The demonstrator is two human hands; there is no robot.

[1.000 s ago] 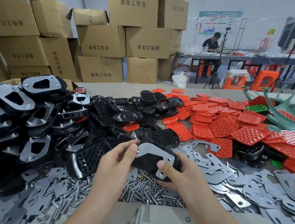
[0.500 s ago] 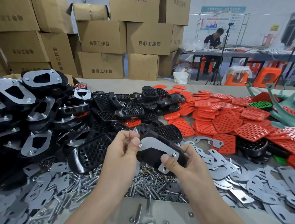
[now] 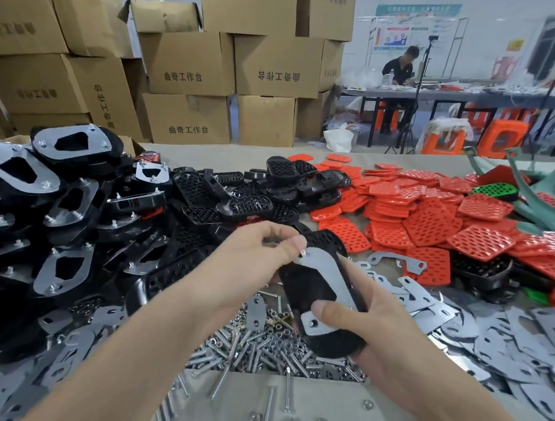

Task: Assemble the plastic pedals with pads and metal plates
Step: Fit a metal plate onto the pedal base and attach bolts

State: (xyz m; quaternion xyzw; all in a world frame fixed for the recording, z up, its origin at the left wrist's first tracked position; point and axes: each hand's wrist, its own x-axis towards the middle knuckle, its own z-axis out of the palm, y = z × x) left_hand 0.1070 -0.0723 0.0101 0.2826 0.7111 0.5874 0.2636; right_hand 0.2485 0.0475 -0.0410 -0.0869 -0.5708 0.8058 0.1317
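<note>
Item: black pedal (image 3: 303, 287), metal plate (image 3: 331, 274) on top: centre, over loose bolts (image 3: 259, 345). Turned since a moment ago from crosswise to lengthwise, 12 to 6. My right hand (image 3: 376, 327) grips its near end; my left hand (image 3: 252, 258) pinches the plate's far-corner screw (image 3: 303, 253). Cardboard boxes (image 3: 188, 60), 11 o'clock: contents hidden.

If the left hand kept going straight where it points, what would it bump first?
Most likely the metal plate on the black pedal, which the left hand pinches at its top bolt; depth is unclear.
</note>
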